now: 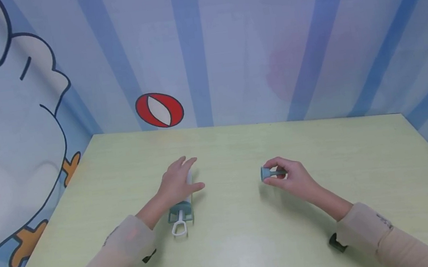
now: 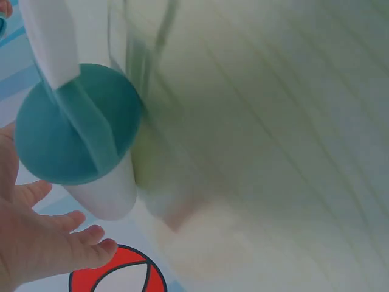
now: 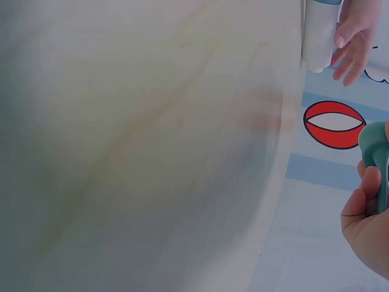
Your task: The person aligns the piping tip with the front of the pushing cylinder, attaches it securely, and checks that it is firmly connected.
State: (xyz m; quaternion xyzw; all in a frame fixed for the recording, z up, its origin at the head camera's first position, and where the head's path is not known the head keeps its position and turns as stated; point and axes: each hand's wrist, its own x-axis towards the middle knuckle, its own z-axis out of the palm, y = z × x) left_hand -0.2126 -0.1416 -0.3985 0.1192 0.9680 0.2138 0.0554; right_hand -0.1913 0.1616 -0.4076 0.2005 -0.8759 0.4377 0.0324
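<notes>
Pale-green laminate tabletop (image 1: 253, 245): left hand (image 1: 177, 181) lies with straight fingers on white plastic cylinder with teal collar and white loop handle (image 1: 181, 216), right hand (image 1: 290, 177) well apart, fingertips pinching small teal plastic cap (image 1: 266, 173) just above surface.

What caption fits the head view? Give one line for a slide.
Left hand rests on a white tube on the pale green table; right hand pinches a small teal piece.

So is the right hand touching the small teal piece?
Touching. The head view shows the right hand pinching the small teal piece between thumb and fingers, above the table.
</notes>
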